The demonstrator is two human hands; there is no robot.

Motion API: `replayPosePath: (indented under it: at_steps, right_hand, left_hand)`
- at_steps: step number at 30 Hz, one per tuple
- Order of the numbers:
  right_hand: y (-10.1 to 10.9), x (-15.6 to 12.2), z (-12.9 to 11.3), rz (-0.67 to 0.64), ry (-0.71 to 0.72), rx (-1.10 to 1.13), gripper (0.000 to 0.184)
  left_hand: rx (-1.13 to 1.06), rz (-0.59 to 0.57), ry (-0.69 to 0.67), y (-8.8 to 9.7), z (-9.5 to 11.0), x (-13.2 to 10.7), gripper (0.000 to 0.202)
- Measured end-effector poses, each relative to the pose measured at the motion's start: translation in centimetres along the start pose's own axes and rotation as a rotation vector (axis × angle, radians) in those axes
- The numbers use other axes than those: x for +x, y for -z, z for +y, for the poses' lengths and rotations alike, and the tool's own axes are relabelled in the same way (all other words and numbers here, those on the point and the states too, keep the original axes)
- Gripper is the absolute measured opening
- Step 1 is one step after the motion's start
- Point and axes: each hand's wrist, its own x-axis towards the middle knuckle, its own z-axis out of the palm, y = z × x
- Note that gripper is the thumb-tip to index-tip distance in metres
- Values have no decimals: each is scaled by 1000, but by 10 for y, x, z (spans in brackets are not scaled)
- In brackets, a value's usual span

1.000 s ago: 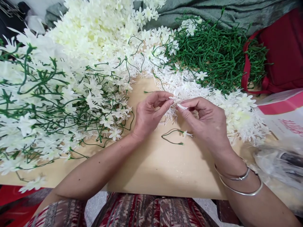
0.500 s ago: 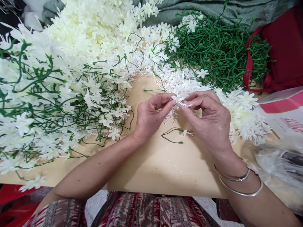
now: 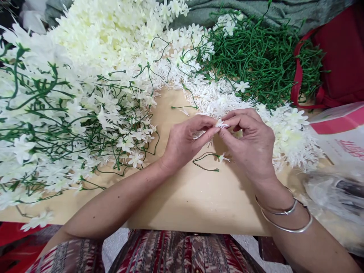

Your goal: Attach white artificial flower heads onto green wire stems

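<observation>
Between my two hands is a small white artificial flower [image 3: 220, 124], pinched at the fingertips over the table. My left hand [image 3: 187, 141] grips it from the left with thumb and index finger. From the right, my right hand [image 3: 250, 141] pinches the same flower, its fingers hiding part of it. Just below lies a green stem [image 3: 202, 163] with one white piece on its upper end. Behind my fingers spreads a band of white stamens [image 3: 210, 99].
Finished-looking white flowers on green stems [image 3: 71, 125] heap at the left. Loose white petals [image 3: 113, 34] pile behind, with green stems [image 3: 256, 60] at the back right. A red bag [image 3: 341, 57], a pink-and-white box [image 3: 341, 131] and a plastic bag [image 3: 335, 197] stand right.
My hands have come closer together, the left moving slightly right. The flower between them now sits mostly covered by my fingertips.
</observation>
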Motion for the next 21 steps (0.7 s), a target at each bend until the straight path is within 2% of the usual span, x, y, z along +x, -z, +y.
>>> replayPosePath:
  at_steps: [3,6,9,13,16,21]
  right_hand:
    - [1,0,-3,-35,22,0,11]
    - [1,0,-9,-76,65,12,8]
    - [1,-1,-11,-93,52,24,3]
    - [1,-1,-7,-73,-69,88,8]
    - [1,-2,-4,-73,-125,140,10]
    - [-1,0,-2,-21,-49,145,11]
  left_hand:
    - [-55,72,125,-2,-4,1,12]
    - [-71,141,155,-2,-7,2,13]
    - [-2,155,82,0,-5,2,8]
    - [96,84,-71,2,1,1,1]
    - [159,81,-144,1,2,0,3]
    - [194,81,-232,1,-1,-1,7]
